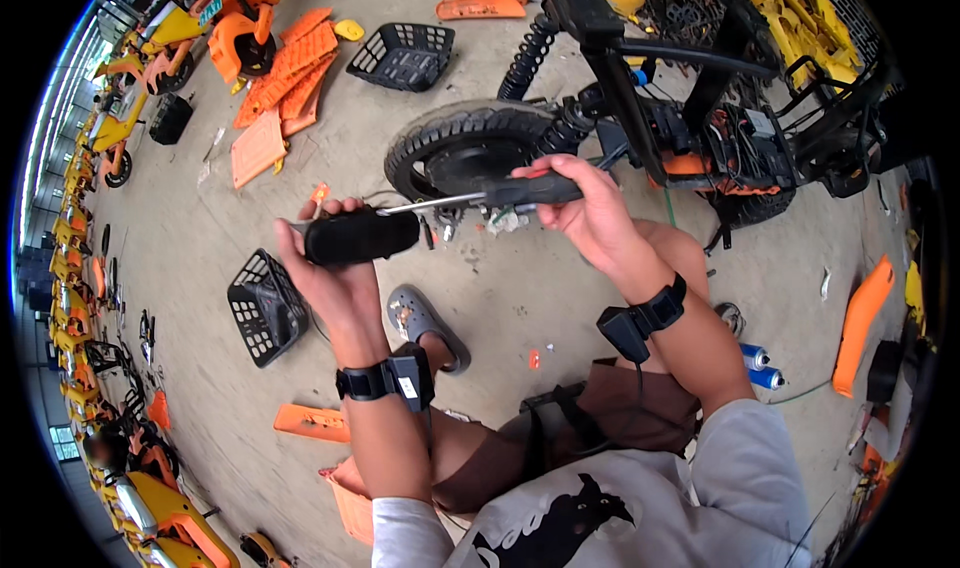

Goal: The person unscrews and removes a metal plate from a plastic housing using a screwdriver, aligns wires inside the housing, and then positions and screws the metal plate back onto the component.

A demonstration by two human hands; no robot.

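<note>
My left hand (pixel 325 268) grips a black oblong part (pixel 362 238) with rounded ends, fingers curled round it. My right hand (pixel 590 218) is closed round the dark handle of a screwdriver (pixel 530 193), held almost horizontal. Its metal shaft reaches leftward to the upper edge of the black part, where the tip is hard to make out. Just beyond both hands is the rear tyre (pixel 415 148) of a dark scooter frame (pixel 650 48) with black coil springs (pixel 530 58). Below the part is my foot in a grey clog (pixel 425 328).
Black baskets (pixel 400 53) (pixel 250 328) lie beyond and left of me. Orange panels (pixel 285 88) are piled on the concrete floor (pixel 200 268); others (pixel 860 323) lie right and behind. Blue-capped spray cans (pixel 760 368) are by my right leg. Yellow-orange scooters (pixel 140 58) line the left; yellow parts fill the upper right.
</note>
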